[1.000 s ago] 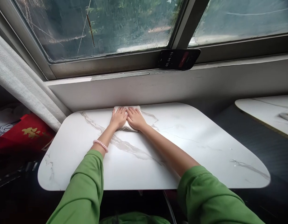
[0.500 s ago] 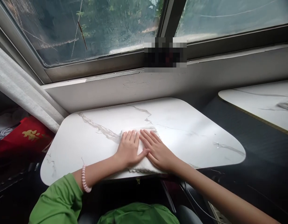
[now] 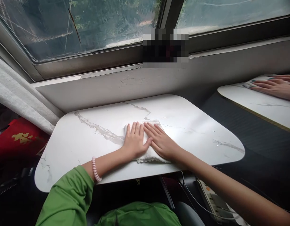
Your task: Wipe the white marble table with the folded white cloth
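A white folded cloth (image 3: 150,157) with a scalloped edge lies on the white marble-patterned tabletop (image 3: 76,153). My left hand (image 3: 134,142) rests flat on its left part, fingers stretched toward the window, thumb reaching across to my right hand (image 3: 162,142). That hand presses flat on the right part of the cloth, its fingers extended and slanting up to the left. Much of the cloth is hidden beneath both palms. Around my left wrist is a pink coiled band (image 3: 96,169).
At the right, another person's hands (image 3: 274,87) lie on a cloth over a second white table (image 3: 271,106). A window (image 3: 107,28) and wall run behind. A curtain (image 3: 20,94) and red fabric item (image 3: 20,141) are at left; a power strip (image 3: 210,197) with cable sits below.
Both my hands and the cloth have slid slightly right and toward the window. The other person's hands have come into view at the right. My view has tilted a little.
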`<state>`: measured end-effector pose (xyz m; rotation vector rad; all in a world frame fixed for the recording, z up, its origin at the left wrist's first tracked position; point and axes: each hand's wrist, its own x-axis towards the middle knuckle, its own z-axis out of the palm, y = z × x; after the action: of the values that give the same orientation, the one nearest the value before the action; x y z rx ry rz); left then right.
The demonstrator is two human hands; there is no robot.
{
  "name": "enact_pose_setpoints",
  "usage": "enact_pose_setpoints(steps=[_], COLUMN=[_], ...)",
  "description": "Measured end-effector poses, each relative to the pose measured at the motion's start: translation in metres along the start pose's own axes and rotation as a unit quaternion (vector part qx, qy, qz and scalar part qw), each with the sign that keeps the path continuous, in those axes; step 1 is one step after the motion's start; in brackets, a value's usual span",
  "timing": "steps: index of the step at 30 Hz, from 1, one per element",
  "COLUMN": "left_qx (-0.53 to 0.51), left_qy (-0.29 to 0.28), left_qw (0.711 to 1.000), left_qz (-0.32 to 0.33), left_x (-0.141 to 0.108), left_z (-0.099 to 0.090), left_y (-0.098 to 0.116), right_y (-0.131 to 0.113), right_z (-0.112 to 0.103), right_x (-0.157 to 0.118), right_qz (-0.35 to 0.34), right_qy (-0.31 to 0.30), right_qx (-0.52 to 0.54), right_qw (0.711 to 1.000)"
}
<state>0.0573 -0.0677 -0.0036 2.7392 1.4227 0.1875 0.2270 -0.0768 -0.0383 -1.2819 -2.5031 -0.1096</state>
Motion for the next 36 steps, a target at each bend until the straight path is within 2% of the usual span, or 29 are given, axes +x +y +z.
enact_pose_setpoints(steps=[9,12,15,20,27,33,36], left_qx=[0.005,0.013,0.017,0.019,0.023,0.010,-0.011], left_qy=[0.019,0.025,0.033,0.042,0.050,0.046,0.025], left_qw=[0.999,0.998,0.997,0.996,0.996,0.997,0.998], left_qz=[-0.036,-0.058,-0.070,-0.074,-0.075,-0.060,-0.049], left_x=[0.122,0.154,0.172,0.179,0.169,0.143,0.122], left_z=[0.015,0.017,0.018,0.019,0.017,0.022,0.014], left_y=[-0.052,-0.066,-0.074,-0.075,-0.067,-0.036,-0.017], right_y=[0.100,0.121,0.133,0.140,0.138,0.130,0.126], right_z=[0.026,0.031,0.035,0.039,0.037,0.023,0.017], right_x=[0.095,0.123,0.139,0.144,0.132,0.090,0.065], right_qz=[0.023,0.030,0.040,0.050,0.063,0.051,0.027], right_qy=[-0.029,-0.023,-0.026,-0.028,-0.011,-0.015,-0.009], right_qx=[-0.004,-0.019,-0.034,-0.034,-0.005,0.034,0.041], right_qw=[0.999,0.999,0.998,0.998,0.998,0.998,0.999])
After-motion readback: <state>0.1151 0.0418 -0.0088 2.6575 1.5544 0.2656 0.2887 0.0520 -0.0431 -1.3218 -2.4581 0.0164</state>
